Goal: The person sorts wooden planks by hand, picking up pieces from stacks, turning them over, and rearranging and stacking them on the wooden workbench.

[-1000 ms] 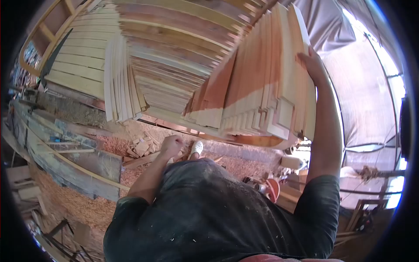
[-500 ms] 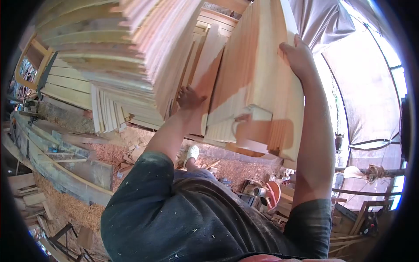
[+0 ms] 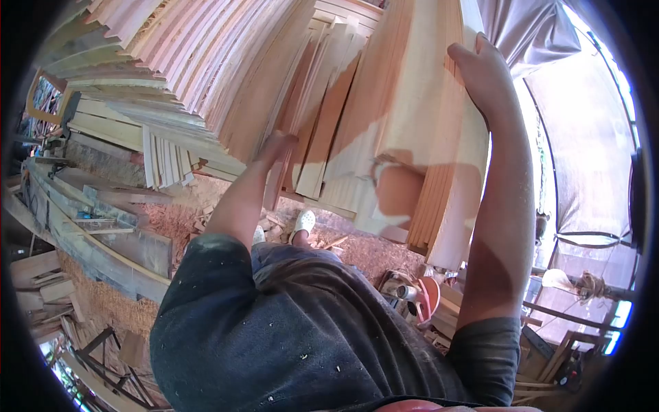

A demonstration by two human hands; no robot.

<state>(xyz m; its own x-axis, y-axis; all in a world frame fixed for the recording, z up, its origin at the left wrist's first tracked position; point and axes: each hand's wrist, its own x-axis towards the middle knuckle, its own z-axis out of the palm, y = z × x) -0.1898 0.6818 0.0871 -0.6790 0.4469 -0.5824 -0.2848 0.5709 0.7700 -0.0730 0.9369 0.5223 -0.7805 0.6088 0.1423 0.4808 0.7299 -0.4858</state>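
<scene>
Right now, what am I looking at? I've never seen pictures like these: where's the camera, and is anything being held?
These are a person's two bare hands. One head-worn camera looks forward and down, so their dark shirt shows too. Ahead is a thick stack of boards on the left, narrower boards in the middle, and the right-hand boards. The right hand touches the outer edge of the right-hand boards; the left hand is at the middle ones. How firmly either grips, I can't tell.
</scene>
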